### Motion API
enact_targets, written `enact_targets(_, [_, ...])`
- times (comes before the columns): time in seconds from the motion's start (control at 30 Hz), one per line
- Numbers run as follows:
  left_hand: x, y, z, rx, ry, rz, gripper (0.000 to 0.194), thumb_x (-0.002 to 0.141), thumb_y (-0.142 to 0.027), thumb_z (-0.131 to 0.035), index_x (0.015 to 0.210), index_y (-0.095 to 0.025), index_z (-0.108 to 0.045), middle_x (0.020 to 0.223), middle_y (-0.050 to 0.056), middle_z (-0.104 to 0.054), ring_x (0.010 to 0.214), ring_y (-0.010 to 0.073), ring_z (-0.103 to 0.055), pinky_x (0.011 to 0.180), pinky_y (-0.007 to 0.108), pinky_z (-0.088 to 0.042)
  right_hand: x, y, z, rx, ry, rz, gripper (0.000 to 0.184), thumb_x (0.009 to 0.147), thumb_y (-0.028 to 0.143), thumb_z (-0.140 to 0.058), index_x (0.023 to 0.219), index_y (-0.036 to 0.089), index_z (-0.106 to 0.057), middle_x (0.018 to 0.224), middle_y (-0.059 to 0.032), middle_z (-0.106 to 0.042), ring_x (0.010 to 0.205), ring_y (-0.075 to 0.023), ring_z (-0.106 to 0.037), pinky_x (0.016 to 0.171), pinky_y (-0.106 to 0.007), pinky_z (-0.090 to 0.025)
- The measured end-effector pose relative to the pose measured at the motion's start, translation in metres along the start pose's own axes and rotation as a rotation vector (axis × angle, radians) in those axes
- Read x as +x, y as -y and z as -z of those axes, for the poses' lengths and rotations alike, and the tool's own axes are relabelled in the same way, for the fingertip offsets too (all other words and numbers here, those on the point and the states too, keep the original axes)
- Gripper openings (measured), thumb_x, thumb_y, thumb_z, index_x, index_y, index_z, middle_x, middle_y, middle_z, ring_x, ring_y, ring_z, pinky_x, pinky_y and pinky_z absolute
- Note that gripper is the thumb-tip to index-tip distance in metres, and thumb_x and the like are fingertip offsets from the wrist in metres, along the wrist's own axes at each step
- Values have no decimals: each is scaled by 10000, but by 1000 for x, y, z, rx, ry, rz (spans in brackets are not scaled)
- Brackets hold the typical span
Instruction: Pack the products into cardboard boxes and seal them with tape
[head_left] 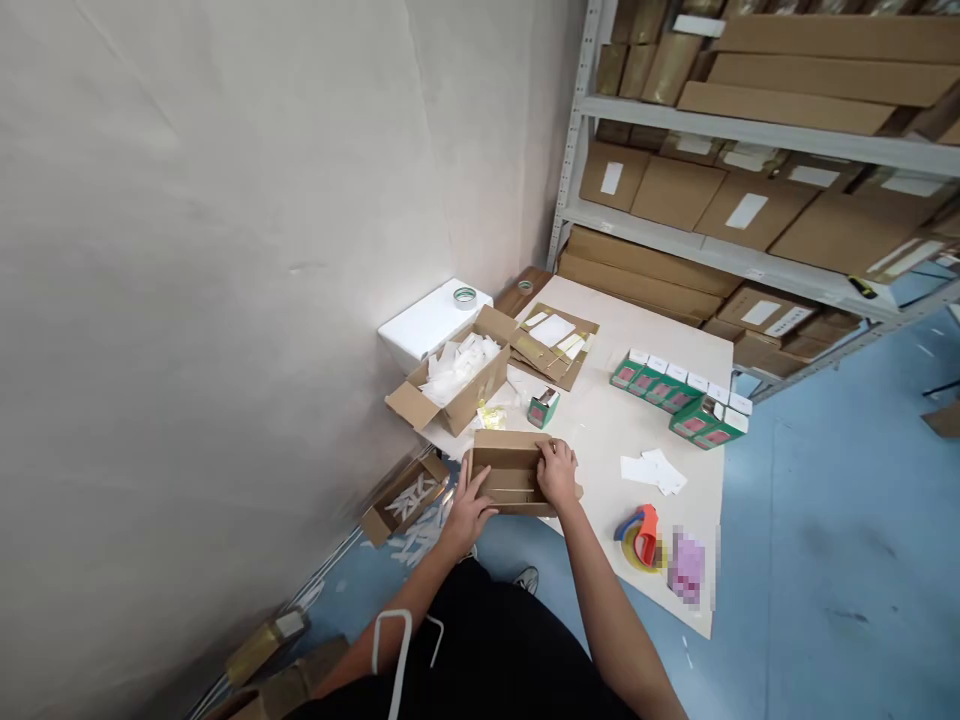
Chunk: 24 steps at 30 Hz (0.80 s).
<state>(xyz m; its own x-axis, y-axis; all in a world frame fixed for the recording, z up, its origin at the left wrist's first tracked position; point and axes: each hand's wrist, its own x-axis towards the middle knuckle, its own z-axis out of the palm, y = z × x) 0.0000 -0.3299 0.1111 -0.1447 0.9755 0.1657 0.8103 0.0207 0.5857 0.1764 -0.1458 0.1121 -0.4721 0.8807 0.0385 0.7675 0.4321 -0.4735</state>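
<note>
An open cardboard box (pixel 510 440) is held at the table's near edge, its inside facing up and showing bare brown walls. My left hand (pixel 466 512) grips its left end, with fingers reaching over the wall. At the right end, my right hand (pixel 557 474) is closed on the box wall, fingertips curled over the edge. Just beyond the box stands a small green and white carton (pixel 543 408). Behind it to the left, a larger open cardboard box (pixel 480 398) is filled with white packing pieces (pixel 459 366).
Several green and white cartons (pixel 660 385) stand in a row on the table (pixel 600 440). White papers (pixel 654 470) and an orange tape dispenser (pixel 645 535) lie to the right. A tape roll (pixel 465 297) rests on a white block. Shelves (pixel 705 120) of cardboard boxes stand behind.
</note>
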Motion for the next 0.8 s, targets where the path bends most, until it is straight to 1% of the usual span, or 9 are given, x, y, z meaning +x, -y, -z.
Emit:
enact_targets(0.07, [-5,15,10,6,-2,45,134,929,-271,-648,889,-214,-762,1665,79,-401,1625,366,19,1273,668,-219,9,18,-11,7,43,33,465,935,190,-479,1357,244,-665,1411,-149,-565,1384,-335,-426,1177,-523,-285])
enact_targets(0.17, [-7,40,28,31,17,117,120,913,-296,-672,866,-216,-746,1659,88,-409,1623,381,6,1268,671,-207,25,46,-33,44,69,90,535,919,213,-513,1447,247,-589,1476,-136,-546,1437,-341,-390,1192,-558,-284])
enact_targets(0.27, [-7,64,46,51,-4,148,110,909,-283,-666,851,-207,-720,1660,88,-409,1621,392,-1,1248,701,-207,43,70,-50,131,22,197,591,900,194,-510,1489,228,-543,1504,-134,-531,1434,-322,-419,1186,-540,-347])
enact_targets(0.33, [-6,77,56,53,-28,164,102,898,-280,-682,845,-198,-708,1661,93,-406,1619,404,-3,1241,710,-211,57,83,-56,180,-19,266,595,897,191,-502,1490,206,-539,1501,-142,-526,1417,-311,-448,1183,-528,-384])
enact_targets(0.4, [-5,88,64,49,-43,194,96,883,-286,-710,840,-200,-708,1656,97,-412,1617,413,-31,1242,701,-219,71,95,-60,195,-47,287,590,907,188,-479,1494,199,-535,1494,-146,-526,1412,-300,-461,1186,-519,-401])
enact_targets(0.53, [-3,105,78,57,-63,237,91,859,-289,-751,842,-203,-728,1636,112,-439,1603,439,-109,1233,700,-240,101,118,-64,179,-61,263,578,944,196,-428,1516,199,-513,1543,-161,-485,1456,-301,-431,1203,-541,-389])
enact_targets(0.67, [0,116,92,57,-94,231,82,828,-287,-787,834,-212,-754,1603,109,-484,1597,443,-137,1226,693,-260,137,139,-63,161,-25,280,597,950,216,-432,1544,202,-481,1613,-153,-418,1516,-310,-363,1230,-561,-348])
enact_targets(0.8, [5,122,100,43,-109,219,77,815,-295,-803,811,-224,-772,1596,93,-498,1596,434,-151,1225,680,-276,183,150,-57,76,29,232,592,951,251,-451,1539,194,-490,1638,-152,-388,1526,-329,-348,1230,-552,-345])
